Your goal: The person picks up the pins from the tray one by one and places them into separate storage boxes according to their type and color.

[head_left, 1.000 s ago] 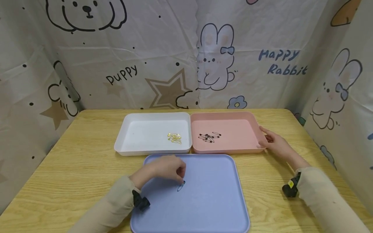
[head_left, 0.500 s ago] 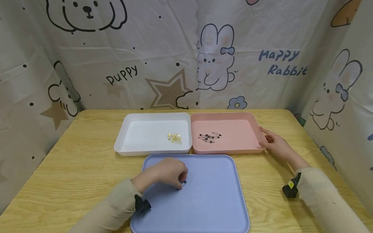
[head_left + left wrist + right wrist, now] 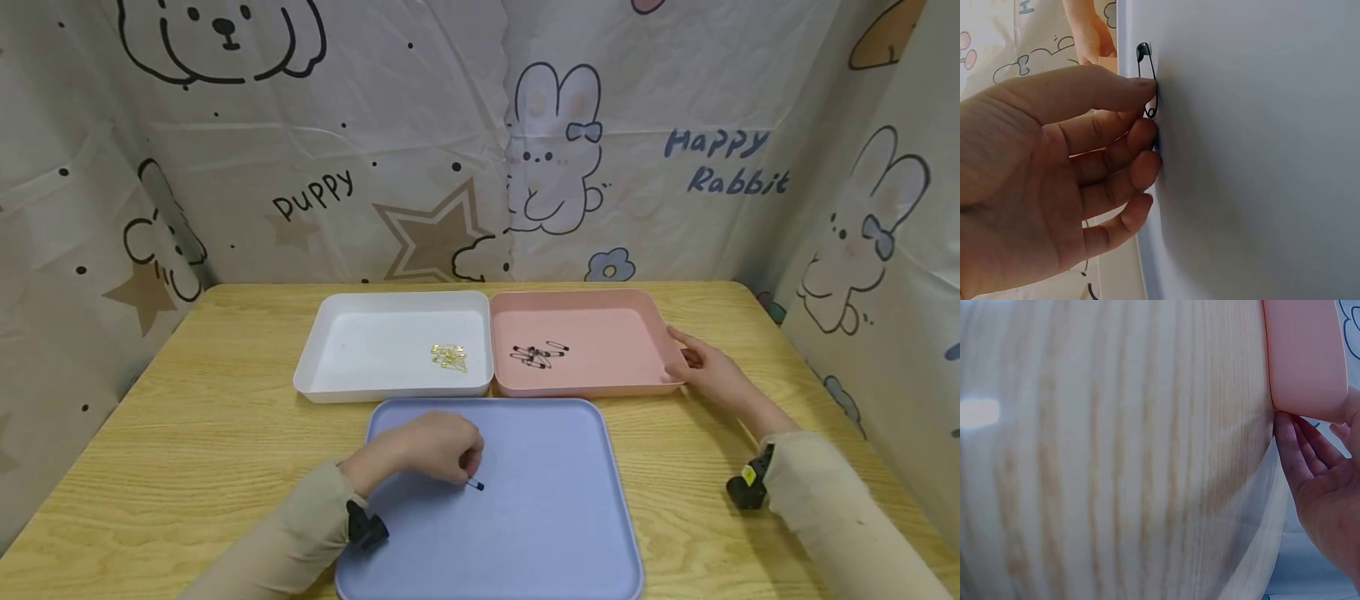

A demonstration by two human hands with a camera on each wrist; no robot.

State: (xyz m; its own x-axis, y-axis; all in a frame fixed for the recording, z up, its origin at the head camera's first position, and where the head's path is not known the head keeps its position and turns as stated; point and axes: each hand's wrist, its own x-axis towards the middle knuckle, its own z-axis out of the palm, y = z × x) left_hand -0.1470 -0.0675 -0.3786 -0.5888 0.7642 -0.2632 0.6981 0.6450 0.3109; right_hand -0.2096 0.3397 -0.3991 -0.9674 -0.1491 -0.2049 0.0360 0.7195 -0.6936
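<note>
Over the periwinkle tray, my left hand pinches a black safety pin. In the left wrist view the pin sticks out past the thumb tip, its dark cap away from the palm and its coil end near the fingertips, close against the tray surface. Fingers partly cover it. My right hand holds the right end of the pink tray, thumb on the rim. In the right wrist view, its fingertips touch the pink wall low down, by the table.
Several black safety pins lie in the pink tray. Beside it, a white tray holds several gold safety pins. All three trays sit close together on a wooden table. Printed cloth hangs around the back and sides.
My left hand has shifted slightly right and toward me and has taken hold of the safety pin. The pin's cap has swung from upper right to lower right. My right hand stays put.
</note>
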